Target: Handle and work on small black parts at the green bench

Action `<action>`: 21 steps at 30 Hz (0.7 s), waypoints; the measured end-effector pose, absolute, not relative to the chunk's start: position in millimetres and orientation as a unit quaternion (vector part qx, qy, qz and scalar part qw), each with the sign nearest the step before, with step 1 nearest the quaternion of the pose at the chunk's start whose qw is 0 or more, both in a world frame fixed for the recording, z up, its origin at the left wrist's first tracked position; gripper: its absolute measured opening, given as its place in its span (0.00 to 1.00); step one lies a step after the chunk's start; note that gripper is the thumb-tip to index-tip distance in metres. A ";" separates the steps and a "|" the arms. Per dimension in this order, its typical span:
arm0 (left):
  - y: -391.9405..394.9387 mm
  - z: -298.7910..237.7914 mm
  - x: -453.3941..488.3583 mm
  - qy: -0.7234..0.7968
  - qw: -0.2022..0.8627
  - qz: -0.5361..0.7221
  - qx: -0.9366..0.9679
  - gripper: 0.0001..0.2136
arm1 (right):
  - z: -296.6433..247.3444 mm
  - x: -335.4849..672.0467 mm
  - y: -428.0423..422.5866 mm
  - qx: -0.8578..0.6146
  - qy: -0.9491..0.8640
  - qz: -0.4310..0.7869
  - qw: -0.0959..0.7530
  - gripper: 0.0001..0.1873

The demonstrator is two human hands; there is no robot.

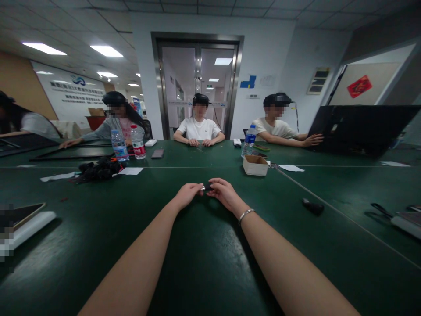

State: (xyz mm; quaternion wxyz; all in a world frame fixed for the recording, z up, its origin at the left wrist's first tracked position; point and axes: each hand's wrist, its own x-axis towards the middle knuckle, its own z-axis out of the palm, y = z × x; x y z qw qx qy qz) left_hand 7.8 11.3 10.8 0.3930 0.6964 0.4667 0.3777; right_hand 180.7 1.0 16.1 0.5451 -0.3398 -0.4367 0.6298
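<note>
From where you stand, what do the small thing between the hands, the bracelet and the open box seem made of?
Small thing: probably black plastic with a shiny metal tip, judging by its dark and silver ends. Bracelet: likely polished metal, given its silvery glints. Open box: perhaps matte cardboard, pale outside and browner inside.

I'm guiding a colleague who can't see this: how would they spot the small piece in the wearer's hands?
Find the green table, then the wearer's left hand and right hand above it, mid-picture. Between them is the small dark piece with a silvery end. Unlike the black object lying on the table to the right, it is held.
</note>
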 end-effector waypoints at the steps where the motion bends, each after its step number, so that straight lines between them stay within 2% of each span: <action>1: 11.5 10.4 7.7 0.471 0.395 0.374 0.694 0.24 | 16.1 180.7 1.0 -0.342 -0.437 0.629 0.545 0.10; 6: 12.0 9.3 7.6 0.460 0.390 0.387 0.698 0.20 | 16.1 180.6 0.3 -0.339 -0.434 0.631 0.546 0.11; 9: 12.3 9.5 7.8 0.465 0.399 0.378 0.694 0.24 | 16.4 180.7 -0.1 -0.338 -0.437 0.631 0.544 0.10; 13: 12.3 9.0 8.3 0.457 0.398 0.390 0.694 0.20 | 17.0 180.5 -0.5 -0.339 -0.431 0.632 0.547 0.10; 17: 10.4 9.6 8.4 0.465 0.408 0.380 0.688 0.23 | 17.6 180.1 -0.8 -0.342 -0.434 0.632 0.544 0.10; 21: 8.7 11.1 8.2 0.436 0.408 0.403 0.694 0.17 | 18.7 180.1 -1.3 -0.340 -0.430 0.631 0.549 0.09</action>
